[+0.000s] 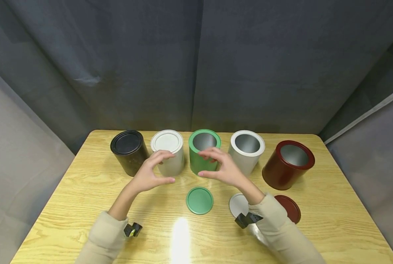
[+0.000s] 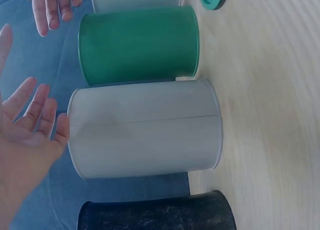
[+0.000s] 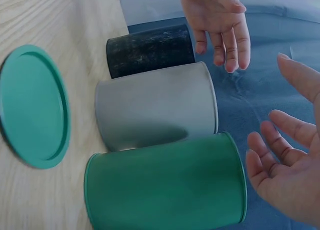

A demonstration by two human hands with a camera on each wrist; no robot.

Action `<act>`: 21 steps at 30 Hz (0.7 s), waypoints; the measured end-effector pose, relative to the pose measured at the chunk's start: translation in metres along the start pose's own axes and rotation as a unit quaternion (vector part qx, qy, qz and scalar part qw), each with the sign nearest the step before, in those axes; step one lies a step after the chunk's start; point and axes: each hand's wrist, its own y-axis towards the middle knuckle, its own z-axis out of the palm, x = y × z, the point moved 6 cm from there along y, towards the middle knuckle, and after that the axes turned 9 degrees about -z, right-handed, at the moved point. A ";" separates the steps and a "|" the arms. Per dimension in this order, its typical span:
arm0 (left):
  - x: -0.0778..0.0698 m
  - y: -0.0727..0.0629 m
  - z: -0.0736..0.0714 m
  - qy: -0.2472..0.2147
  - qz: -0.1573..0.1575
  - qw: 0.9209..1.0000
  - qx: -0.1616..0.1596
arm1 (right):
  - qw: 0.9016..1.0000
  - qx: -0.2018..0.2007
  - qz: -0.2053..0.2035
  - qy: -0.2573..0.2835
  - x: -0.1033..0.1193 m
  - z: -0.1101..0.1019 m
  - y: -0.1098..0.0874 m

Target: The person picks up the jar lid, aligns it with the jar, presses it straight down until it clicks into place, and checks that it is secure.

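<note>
My left hand [image 1: 151, 173] is raised in front of a lidded white can [image 1: 170, 161], fingers loosely bent, thumb apart, nothing in its grasp. Facing it, my right hand [image 1: 223, 168] hovers by an uncovered green can [image 1: 197, 159], also holding nothing. In the left wrist view, the left fingertips [image 2: 62, 127] overlap the top end of the white can [image 2: 145, 130]. The right wrist view has the right hand [image 3: 295, 165] just past the top rim of the green can [image 3: 165, 185]. A green lid [image 1: 199, 201] lies flat on the table before the green can.
A lidded black can [image 1: 130, 154] stands at the left of the row. Farther right are an open white can [image 1: 244, 157] and an open dark red can [image 1: 279, 172]. A white lid [image 1: 237, 204] and a dark red lid [image 1: 290, 209] lie on the wooden table [image 1: 341, 227], partly behind the right forearm.
</note>
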 end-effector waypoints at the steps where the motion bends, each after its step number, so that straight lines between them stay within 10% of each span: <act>1: 0.000 -0.001 0.002 -0.001 0.001 1.000 0.003 | 1.000 0.001 0.000 -0.004 0.000 0.000 -0.002; 12: 0.044 -0.006 0.026 -0.001 -0.005 0.999 0.035 | 0.999 0.021 0.002 -0.030 0.029 -0.006 -0.012; 21: 0.051 -0.011 0.038 0.004 -0.016 0.998 0.054 | 0.999 0.047 -0.005 -0.028 -0.013 0.004 -0.034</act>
